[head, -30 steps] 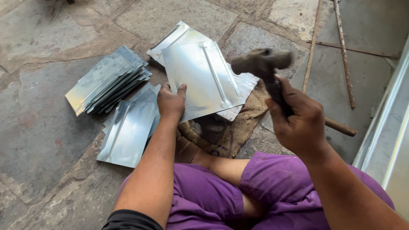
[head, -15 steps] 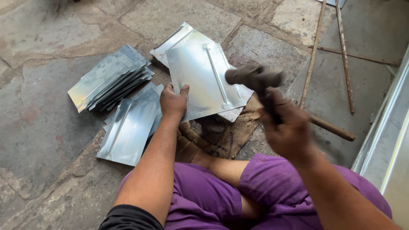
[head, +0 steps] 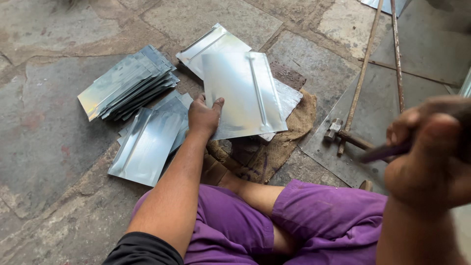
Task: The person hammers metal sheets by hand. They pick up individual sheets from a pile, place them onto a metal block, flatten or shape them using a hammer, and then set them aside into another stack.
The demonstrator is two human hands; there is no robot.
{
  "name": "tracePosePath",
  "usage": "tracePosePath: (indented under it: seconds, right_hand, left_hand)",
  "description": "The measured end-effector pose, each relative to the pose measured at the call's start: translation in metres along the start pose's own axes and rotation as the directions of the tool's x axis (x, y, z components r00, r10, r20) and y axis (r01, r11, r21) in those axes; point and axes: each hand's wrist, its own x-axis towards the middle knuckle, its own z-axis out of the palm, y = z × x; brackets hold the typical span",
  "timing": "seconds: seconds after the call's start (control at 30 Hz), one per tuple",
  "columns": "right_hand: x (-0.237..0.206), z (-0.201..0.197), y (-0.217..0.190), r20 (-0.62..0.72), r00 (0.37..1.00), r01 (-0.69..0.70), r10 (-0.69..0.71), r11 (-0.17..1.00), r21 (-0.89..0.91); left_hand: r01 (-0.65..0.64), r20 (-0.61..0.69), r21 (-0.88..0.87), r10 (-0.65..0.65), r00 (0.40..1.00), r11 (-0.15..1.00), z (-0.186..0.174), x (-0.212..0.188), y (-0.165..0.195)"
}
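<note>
A stack of metal sheets (head: 128,81) lay to my left and a spare hammer (head: 346,135) to my right. My left hand (head: 203,116) pinned the ribbed sheet (head: 244,95) on burlap (head: 284,142), its rib pointing away. My right hand (head: 431,152) clenched a handle (head: 385,151).

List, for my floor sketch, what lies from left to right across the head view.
Fanned stack of shiny metal sheets → left hand pressing the ridged metal sheet → small hammer lying on the floor → right hand raised, gripping a dark handle.
</note>
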Motion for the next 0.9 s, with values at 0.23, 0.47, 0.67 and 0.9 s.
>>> tracePosePath:
  seconds: [0.23, 0.47, 0.67, 0.9]
  right_hand:
    - [-0.032, 0.069, 0.044, 0.421, 0.829, -0.077, 0.368, 0.820, -0.567]
    - [0.002, 0.020, -0.002, 0.173, 0.973, -0.109, 0.151, 0.967, -0.231]
    - [-0.014, 0.036, 0.016, -0.050, 0.992, 0.104, -0.113, 0.982, -0.161]
    - [-0.021, 0.067, 0.046, 0.273, 0.761, -0.306, 0.588, 0.697, -0.648]
  left_hand:
    - [0.005, -0.014, 0.045, -0.004, 1.000, 0.999, -0.001, -0.004, 0.002]
    - [-0.020, -0.024, 0.017, 0.020, 1.000, 1.000, 0.002, -0.002, -0.005]
    - [-0.079, -0.029, 0.018, 0.079, 0.996, 0.997, 0.002, 0.002, -0.006]
    - [0.009, 0.022, 0.005, -0.009, 1.000, 1.000, 0.000, -0.005, 0.001]
